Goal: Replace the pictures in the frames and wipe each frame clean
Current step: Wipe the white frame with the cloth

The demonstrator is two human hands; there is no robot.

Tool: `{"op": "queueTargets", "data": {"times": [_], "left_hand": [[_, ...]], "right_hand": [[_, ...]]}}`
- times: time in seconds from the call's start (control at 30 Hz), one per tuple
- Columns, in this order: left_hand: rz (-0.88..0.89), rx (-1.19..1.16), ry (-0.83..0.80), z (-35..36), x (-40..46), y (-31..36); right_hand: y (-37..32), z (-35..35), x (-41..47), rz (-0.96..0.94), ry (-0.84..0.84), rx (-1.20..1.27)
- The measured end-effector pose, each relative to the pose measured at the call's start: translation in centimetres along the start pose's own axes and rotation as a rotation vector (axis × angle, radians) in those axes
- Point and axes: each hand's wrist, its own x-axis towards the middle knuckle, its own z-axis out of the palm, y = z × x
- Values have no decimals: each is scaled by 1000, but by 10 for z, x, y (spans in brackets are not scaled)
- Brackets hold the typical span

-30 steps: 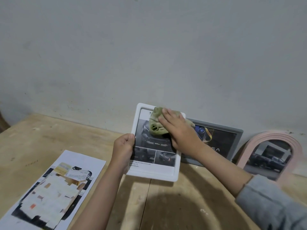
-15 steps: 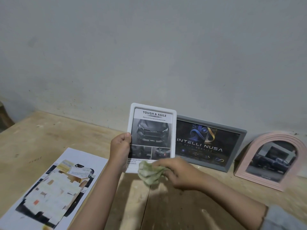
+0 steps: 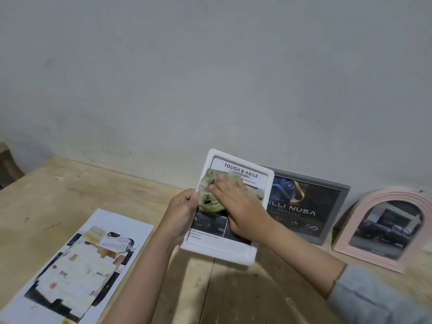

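Three picture frames are in view on a pale wooden table set against a grey plaster wall. Two of them lean against that wall: a grey rectangular frame holding a dark poster with gold lettering, and, to its right, a pink arched frame holding a photo of a parked vehicle. The third, a white rectangular plastic frame, is held up off the table in front of the grey one and partly covers it. It holds a car advert headed "TOUGH & AGILE".

The left hand grips the white frame's left edge, thumb on the front. The right hand lies flat, fingers straight, pressing a crumpled olive-green cloth against the upper left part of the glass.

On the table to the left lies a stack of loose printed paper sheets, well apart from the frames.

All three frames appear to hold pictures already, so the swapping looks done as far as can be seen. Wiping of the white frame is under way. Whether the grey and pink frames are already wiped cannot be told; both stand neatly against the wall, which suggests they may be finished. Putting the white frame down beside them likely remains.
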Motion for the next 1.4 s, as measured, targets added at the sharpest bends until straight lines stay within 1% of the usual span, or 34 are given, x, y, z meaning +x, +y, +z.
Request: {"op": "queueTargets", "data": {"times": [0.1,0.23,0.33,0.4,0.5,0.53,0.57,0.6,0.67,0.7,0.73,0.77,0.8,0.83,0.87,1.07,1.2,1.27,1.33,1.4], "left_hand": [[-73,-65,-9,-4,-1,0],[-93,-88,36,-3,-1,-5],[-73,-57,70,-3,2,-6],[-64,-61,97,-4,4,-6],[-65,-52,132,-4,4,-6],[-65,-36,141,-4,3,-5],[-64,-24,145,-5,2,-6],[-61,-17,143,-5,1,-5],[-62,-3,128,-5,0,-4],[-62,13,120,-5,0,-3],[-55,29,112,-5,-1,-4],[-43,38,98,-2,-2,-3],[-34,37,86,0,-2,-2],[-28,21,73,3,-2,-1],[-29,1,69,4,-3,0],[1,-78,139,-9,0,-4],[-3,-51,199,-10,0,-8],[1,-18,222,-8,1,-11],[-31,-14,276,-7,1,-12],[-54,-8,263,-5,3,-13]], "right_hand": [[-19,8,-15,-28,-15,85],[-34,13,-31,-39,-49,209],[-45,8,-36,3,-180,354],[-52,0,-36,86,-306,503],[-46,-21,-26,318,-468,895],[-39,-26,-21,375,-467,1001],[-31,-32,-15,422,-409,1054],[-22,-37,-9,471,-305,1050],[-5,-45,4,526,-58,886],[3,-48,10,507,34,757],[10,-47,14,449,78,613],[15,-44,17,366,71,460],[19,-38,18,280,24,314],[19,-31,17,210,-30,201],[15,-22,14,166,-70,145],[-28,11,-19,15,-164,272],[-51,13,-35,12,-228,403],[-54,8,-36,1,-233,411],[-52,1,-33,-27,-238,396],[-47,-3,-31,-31,-266,370]]}}
